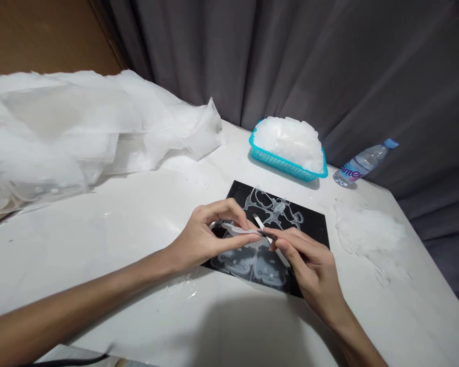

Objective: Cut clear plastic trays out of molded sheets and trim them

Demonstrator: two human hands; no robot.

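My left hand is closed in a pinch on a thin, translucent white plastic piece, held just above a black mat. My right hand is closed around a slim dark-tipped tool that looks like tweezers, its tip meeting the right end of the piece. A flat silvery strip crosses at the right fingertips; whether it belongs to the tool I cannot tell. Beneath both hands, the black mat bears clear molded sheets near me and a tangle of clear trimmings behind.
At the back stands a turquoise basket heaped with whitish translucent pieces. A water bottle leans right of it. Thin clear scraps lie on the right of the white table. Large bags of white material fill the back left, before grey curtains.
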